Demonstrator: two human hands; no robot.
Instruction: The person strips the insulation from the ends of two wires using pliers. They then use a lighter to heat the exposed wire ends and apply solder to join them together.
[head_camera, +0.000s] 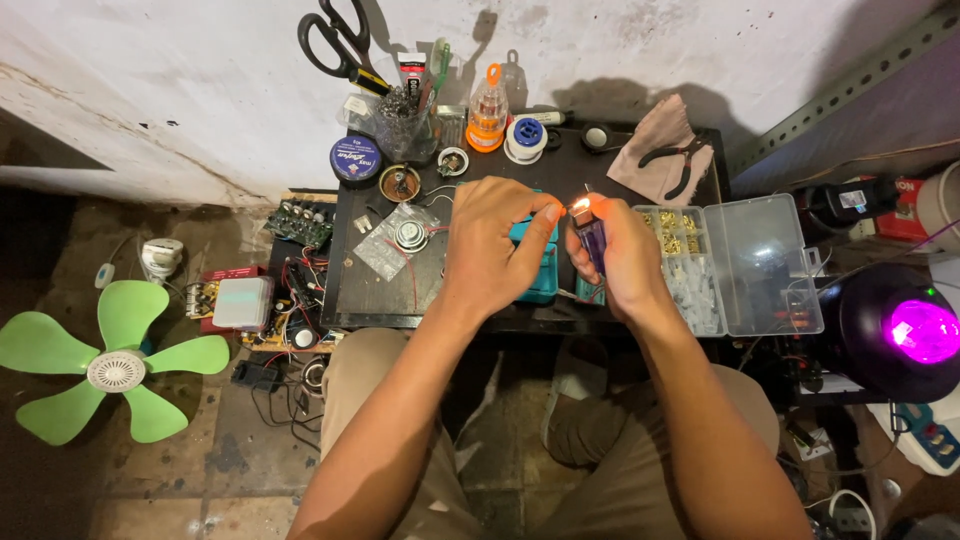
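Centrally, right hand (622, 262) gripping lit blue lighter (591, 240), left hand (492, 245) fingers pinched at flame, beside open parts box (735, 268).

Green fan blade (108, 365) on floor, scissors (335, 38) on wall, clear parts box (735, 262) w/ brass bits.

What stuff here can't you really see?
- Head view: the tiny thing pinched by the left hand at the flame of the lighter; fingers cover it, too small.
- Teal object: mostly behind both hands.
- Right hand covers the lighter's lower half.
- Parts in the clear compartment box: too small to identify.
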